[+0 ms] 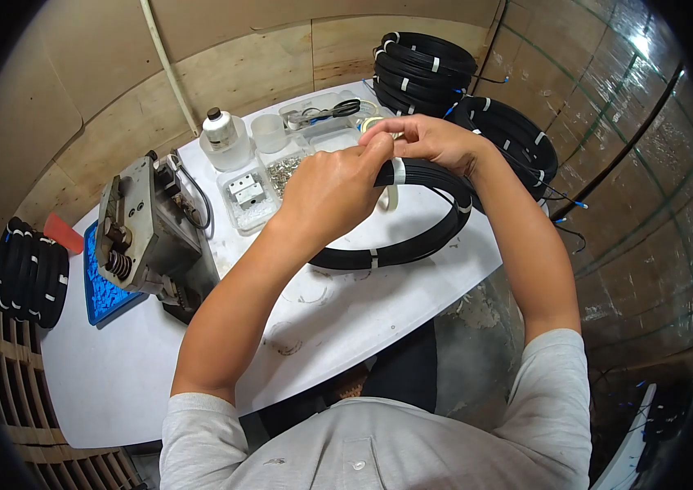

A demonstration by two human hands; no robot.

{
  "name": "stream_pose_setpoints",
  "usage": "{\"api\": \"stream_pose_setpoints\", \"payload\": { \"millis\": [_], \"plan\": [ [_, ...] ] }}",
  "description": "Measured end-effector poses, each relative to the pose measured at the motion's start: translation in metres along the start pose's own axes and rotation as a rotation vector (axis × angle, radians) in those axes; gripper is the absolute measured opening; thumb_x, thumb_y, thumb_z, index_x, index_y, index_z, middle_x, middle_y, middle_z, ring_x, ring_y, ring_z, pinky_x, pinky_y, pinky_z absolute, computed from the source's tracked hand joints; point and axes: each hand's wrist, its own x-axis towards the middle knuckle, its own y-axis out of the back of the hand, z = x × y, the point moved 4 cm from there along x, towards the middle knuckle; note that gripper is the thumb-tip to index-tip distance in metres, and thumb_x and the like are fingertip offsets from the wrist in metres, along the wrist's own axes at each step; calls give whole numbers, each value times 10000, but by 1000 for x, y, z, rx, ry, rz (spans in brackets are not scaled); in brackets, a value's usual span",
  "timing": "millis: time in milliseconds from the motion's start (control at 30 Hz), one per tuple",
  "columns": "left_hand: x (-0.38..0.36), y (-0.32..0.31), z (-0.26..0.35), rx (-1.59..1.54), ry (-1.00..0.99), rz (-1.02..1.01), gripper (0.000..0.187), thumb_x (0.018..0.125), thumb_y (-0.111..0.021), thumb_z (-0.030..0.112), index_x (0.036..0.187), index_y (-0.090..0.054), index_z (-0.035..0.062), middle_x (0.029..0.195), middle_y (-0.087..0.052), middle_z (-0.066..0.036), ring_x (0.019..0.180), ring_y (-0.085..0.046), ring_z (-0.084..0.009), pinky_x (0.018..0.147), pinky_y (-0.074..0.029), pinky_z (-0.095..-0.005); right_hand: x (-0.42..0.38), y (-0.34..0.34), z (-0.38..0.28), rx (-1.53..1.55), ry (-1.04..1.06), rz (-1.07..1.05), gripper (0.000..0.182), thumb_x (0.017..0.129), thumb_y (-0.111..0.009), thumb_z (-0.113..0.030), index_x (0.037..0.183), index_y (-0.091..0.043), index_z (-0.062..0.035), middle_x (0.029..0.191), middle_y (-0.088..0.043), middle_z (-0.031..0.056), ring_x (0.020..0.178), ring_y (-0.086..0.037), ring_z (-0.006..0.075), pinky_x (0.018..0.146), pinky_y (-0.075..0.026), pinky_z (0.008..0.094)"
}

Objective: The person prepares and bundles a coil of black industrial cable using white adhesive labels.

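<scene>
A coil of black cable (428, 249) rests over the white table, bound by several pale bands. My left hand (334, 192) is closed around the left part of this coil, its thumb pointing up towards the other hand. With fingers pinched together, my right hand (432, 140) meets the left at the coil's upper side. What the right fingertips hold is hidden. A white band (399, 171) wraps the coil just beside my hands. Partly covered behind the right fingers is a pale yellowish ring (373, 125), perhaps a tape roll.
A metal press-like machine (146, 220) stands left, beside a blue tray (101, 282) of small blue pieces. Clear boxes (250, 200) of metal parts, a white bottle (217, 126) and scissors (334, 112) lie at the back. More cable coils (424, 73) are stacked at the back right.
</scene>
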Motion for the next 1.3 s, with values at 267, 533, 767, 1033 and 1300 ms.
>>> {"api": "stream_pose_setpoints", "payload": {
  "millis": [267, 533, 767, 1033, 1300],
  "plan": [
    [1, -2, -5, -24, 27, 36, 375, 847, -739, 123, 1109, -476, 65, 761, -683, -190, 667, -665, -438, 562, -504, -530, -13, -1, -38, 87, 4, 250, 150, 933, -751, -98, 1010, -652, -17, 769, -645, 6, 689, -606, 74, 602, -478, 227],
    [3, -2, -2, -49, 31, 42, 354, 848, -717, 88, 1098, -471, 46, 715, -665, -201, 638, -651, -447, 562, -498, -536, -27, -4, -64, -39, 58, 366, 162, 935, -751, -97, 956, -603, -36, 752, -621, 0, 638, -580, 69, 576, -484, 232],
    [5, 4, 6, -28, 34, 3, 224, 878, -600, 80, 1052, -474, 18, 680, -667, -209, 614, -675, -421, 560, -527, -548, -32, -12, -82, -116, 128, 476, 192, 935, -749, -87, 923, -561, -50, 771, -611, -6, 640, -568, 57, 555, -475, 225],
    [9, 2, 4, -15, 51, -12, 234, 860, -601, 67, 1044, -470, 6, 663, -656, -220, 616, -673, -430, 555, -523, -554, -71, -52, -107, -542, 321, 725, 208, 919, -754, -26, 893, -547, -33, 783, -640, -8, 686, -612, 59, 631, -499, 216],
    [7, -2, 2, -66, 53, 0, 395, 786, -694, 57, 1123, -488, 74, 717, -671, -205, 665, -652, -462, 580, -509, -560, -133, -129, -32, -1052, 772, 816, 356, 702, -767, 68, 970, -581, -73, 841, -671, 70, 636, -629, 234, 487, -446, 329]
  ]
}}
